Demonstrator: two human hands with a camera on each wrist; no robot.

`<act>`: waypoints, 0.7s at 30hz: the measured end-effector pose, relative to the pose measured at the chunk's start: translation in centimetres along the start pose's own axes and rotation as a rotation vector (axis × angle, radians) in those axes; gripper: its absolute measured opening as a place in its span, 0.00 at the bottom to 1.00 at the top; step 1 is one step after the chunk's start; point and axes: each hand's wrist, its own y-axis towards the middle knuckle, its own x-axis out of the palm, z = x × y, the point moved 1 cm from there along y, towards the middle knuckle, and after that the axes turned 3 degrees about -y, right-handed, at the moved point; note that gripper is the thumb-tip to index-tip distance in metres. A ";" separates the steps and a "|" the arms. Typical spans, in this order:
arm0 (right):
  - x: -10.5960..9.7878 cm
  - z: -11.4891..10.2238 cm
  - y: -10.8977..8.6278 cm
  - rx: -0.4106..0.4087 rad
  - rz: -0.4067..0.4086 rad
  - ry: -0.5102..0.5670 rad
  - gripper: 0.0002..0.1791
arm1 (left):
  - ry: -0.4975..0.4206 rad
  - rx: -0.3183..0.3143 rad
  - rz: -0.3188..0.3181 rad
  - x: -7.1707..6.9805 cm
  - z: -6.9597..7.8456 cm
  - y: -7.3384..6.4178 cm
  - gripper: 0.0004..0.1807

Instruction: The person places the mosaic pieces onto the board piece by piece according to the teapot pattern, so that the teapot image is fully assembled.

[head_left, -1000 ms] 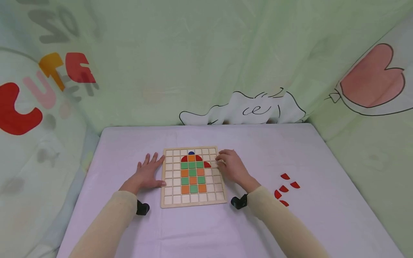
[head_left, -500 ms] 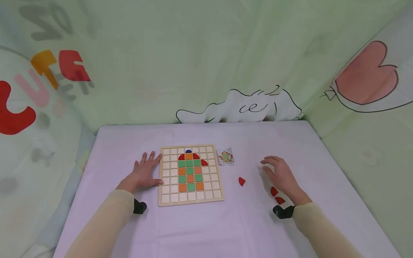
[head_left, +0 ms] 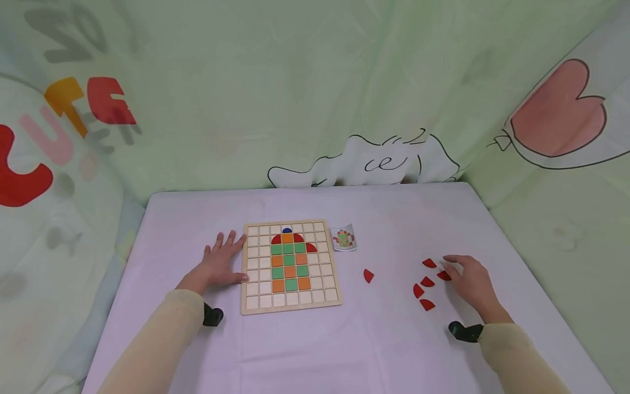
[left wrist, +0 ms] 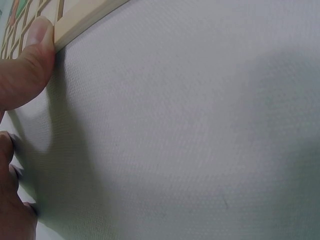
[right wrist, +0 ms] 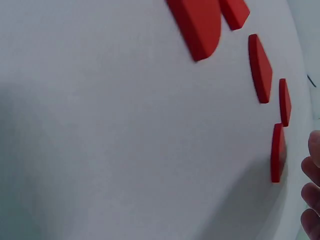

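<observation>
My left hand (head_left: 221, 264) is spread at the left edge of a wooden grid board (head_left: 338, 284). Its thumb (left wrist: 31, 65) lies on the frame in the left wrist view. On the board, green and orange square tiles form a block, topped by red quarter-round pieces and a blue half-round piece (head_left: 287, 230). My right hand (head_left: 470, 280) hovers at the right, fingers loosely bent beside a red quarter-round piece (head_left: 443, 276). In the right wrist view its fingertips (right wrist: 311, 195) show near that red piece (right wrist: 277, 152), with nothing between them.
Several more red quarter-round pieces (head_left: 427, 282) lie left of my right hand. A single red piece (head_left: 368, 276) sits between them and the board. Beside the board's upper right corner is a small printed pattern card (head_left: 343, 238). Green fabric (head_left: 315, 93) hangs behind the table.
My right hand has moved from the board's right edge out to the scattered red pieces, uncovering the pattern card and the single red piece. My left hand stays at the board.
</observation>
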 end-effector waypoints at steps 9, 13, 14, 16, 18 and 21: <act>1.4 -0.8 0.4 -0.077 0.045 -0.042 0.21 | -0.021 -0.001 0.002 -0.3 0.1 -0.1 0.59; 1.8 -1.5 0.9 -0.089 0.059 -0.051 0.21 | -0.020 0.000 0.002 -0.3 0.0 -0.1 0.60; 1.9 -1.7 1.1 -0.090 0.061 -0.052 0.21 | -0.020 -0.001 0.002 -0.3 0.0 -0.1 0.60; 2.2 -2.1 1.4 -0.092 0.062 -0.052 0.20 | -0.021 0.000 0.000 -0.2 0.0 -0.1 0.59; 2.3 -2.5 1.6 -0.113 0.055 -0.050 0.18 | -0.021 0.001 0.001 -0.1 0.0 -0.1 0.59; 2.5 -2.9 1.9 -0.139 0.015 -0.038 0.17 | -0.024 0.003 -0.001 0.0 0.0 -0.1 0.59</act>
